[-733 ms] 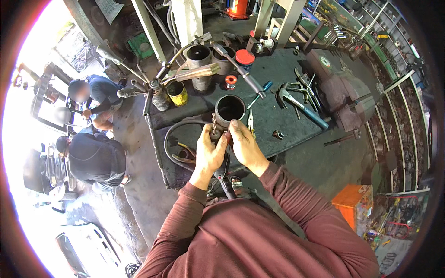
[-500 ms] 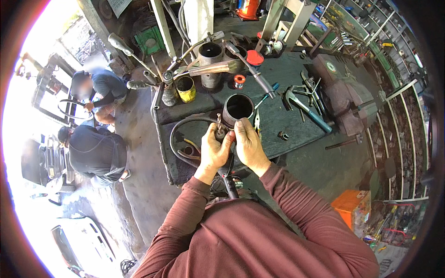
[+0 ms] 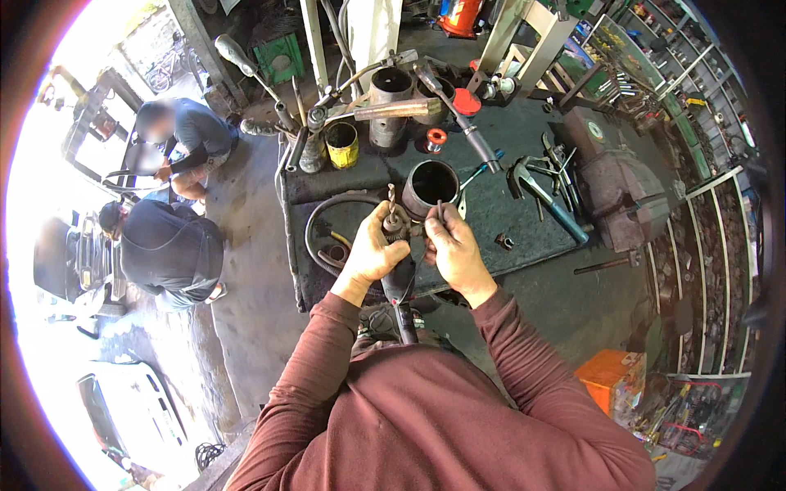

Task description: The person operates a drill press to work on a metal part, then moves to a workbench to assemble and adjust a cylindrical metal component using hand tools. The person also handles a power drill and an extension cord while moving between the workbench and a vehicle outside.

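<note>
A power drill (image 3: 399, 282) with a dark body stands upright against my front, its chuck pointing away from me. A twist bit (image 3: 391, 195) sticks up out of the toothed chuck (image 3: 395, 222). My left hand (image 3: 368, 255) is closed around the chuck, with the thumb across its near side. Just to the right, my right hand (image 3: 457, 258) pinches a small dark rod (image 3: 440, 213), which looks like a chuck key's handle. Its far end by the chuck is partly hidden by the fingers. An open metal cylinder (image 3: 431, 186) stands on the bench right behind both hands.
On the dark workbench (image 3: 491, 237) lie a hammer (image 3: 548, 204), pliers and a hose loop (image 3: 315, 233). Pipe sections, a yellow can (image 3: 341, 147) and a solder spool (image 3: 435, 141) stand farther back. A bench vise (image 3: 618, 184) is at right. Two people (image 3: 172, 245) crouch at left.
My right hand has shifted a little right and down, away from the left hand, and the small rod now shows in its fingers. More of the chuck is visible.
</note>
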The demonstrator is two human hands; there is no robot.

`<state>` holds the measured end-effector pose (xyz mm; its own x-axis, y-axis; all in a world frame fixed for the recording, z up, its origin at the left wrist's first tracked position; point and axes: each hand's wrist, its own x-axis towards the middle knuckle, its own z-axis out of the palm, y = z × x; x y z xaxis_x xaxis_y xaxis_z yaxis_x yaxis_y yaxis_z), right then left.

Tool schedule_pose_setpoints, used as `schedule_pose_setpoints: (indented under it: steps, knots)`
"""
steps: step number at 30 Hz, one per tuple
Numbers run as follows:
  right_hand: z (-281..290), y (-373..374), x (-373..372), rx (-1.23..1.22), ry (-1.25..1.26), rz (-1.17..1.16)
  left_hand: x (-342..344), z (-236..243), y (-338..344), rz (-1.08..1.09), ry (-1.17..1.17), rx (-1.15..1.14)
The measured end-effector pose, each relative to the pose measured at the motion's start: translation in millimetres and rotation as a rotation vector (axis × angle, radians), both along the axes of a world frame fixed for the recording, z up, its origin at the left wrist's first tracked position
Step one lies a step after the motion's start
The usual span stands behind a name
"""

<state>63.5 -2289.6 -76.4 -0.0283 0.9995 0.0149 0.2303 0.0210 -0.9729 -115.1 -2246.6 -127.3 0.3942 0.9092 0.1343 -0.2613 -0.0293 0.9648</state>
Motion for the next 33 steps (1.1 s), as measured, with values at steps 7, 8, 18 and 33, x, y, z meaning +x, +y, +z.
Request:
schedule_pose_setpoints:
  steps: [7,8,18,33]
  knots:
    - [-10.3,-7.6,-0.7,0.423,-0.247,0.115,4.6,8.2,-1.6,0.039,0.026,-0.055]
    - [-11.9,-5.5,3.4,0.439,-0.304,0.169,3.8,12.4,-1.0,0.033,0.046,-0.033]
    - [7.8,23.8,30.6,1.003,-0.966,0.471,-3.5,17.8,-6.4,0.024,-0.077,-0.038]
    - [-0.3,21.2,17.4,0.771,-0.743,0.439,-0.9,13.9,-8.8,-0.004,-0.11,-0.063]
